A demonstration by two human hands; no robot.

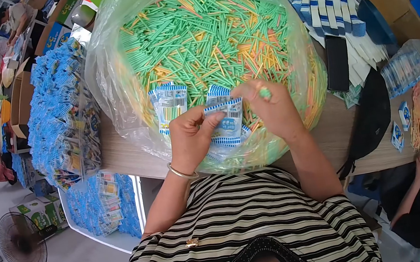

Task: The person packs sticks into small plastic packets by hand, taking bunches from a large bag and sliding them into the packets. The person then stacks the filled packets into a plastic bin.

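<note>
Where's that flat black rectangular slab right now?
In the head view, the slab lies right of the clear plastic bag of thin green sticks, beside white strips.

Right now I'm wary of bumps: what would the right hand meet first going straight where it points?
The right hand would probably meet the packet in the left hand, though depth is unclear.

Open air above the green sticks, with heaped blue packets left, black oblong object right as obstacles.
</note>
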